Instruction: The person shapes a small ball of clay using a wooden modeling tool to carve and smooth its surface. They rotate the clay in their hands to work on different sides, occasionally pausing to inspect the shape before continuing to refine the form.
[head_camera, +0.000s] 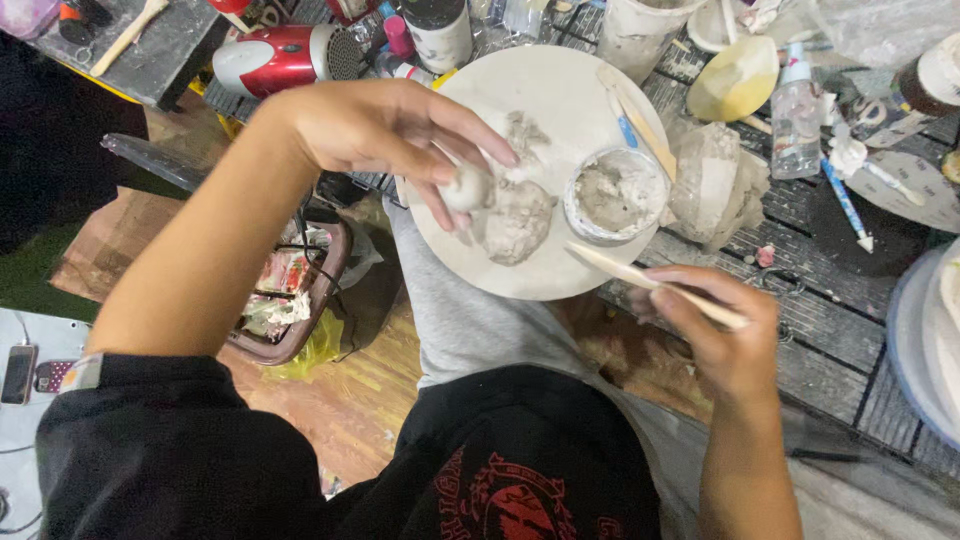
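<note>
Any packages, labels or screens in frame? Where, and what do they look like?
Phone: far left on a white surface, small dark screen.
Spray bottle: upper right on the slatted table, clear, white cap.
Labelled container: top centre, cylindrical, white label under dark top.
Packets: in brown basket below left hand, red and white.

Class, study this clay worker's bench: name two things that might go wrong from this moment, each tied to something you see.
1. The left hand pinches the small grey clay ball by fingertips only; it might drop or dent.
2. The round white board seems to rest partly on the knee, overhanging the table; it might tip, spilling the small round slip cup.
</note>
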